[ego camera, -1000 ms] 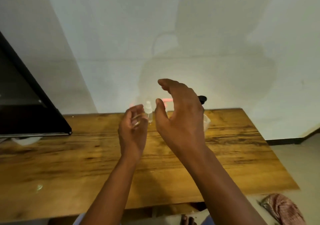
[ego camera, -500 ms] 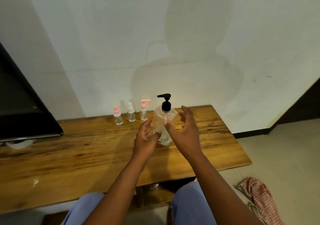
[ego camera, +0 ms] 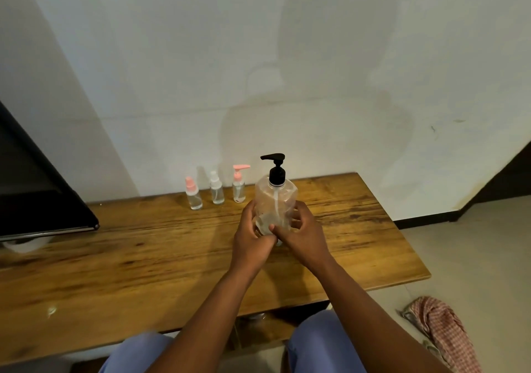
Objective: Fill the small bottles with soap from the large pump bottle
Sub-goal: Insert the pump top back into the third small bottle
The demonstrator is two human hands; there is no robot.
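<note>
A large clear pump bottle with a black pump head stands upright on the wooden table, with a little soap at its bottom. My left hand and my right hand both grip its lower half from either side, thumbs meeting in front. Three small clear bottles stand in a row by the wall behind: one with a pink cap, one with a white cap, one with a pink pump. All three are capped and apart from my hands.
A black screen leans over the table's left end. A checked cloth lies on the floor at the right. My knees in blue trousers sit under the table's front edge.
The view has pulled back and down. My hands left the small white-capped bottle, which now stands in the row, and both have closed round the large pump bottle.
</note>
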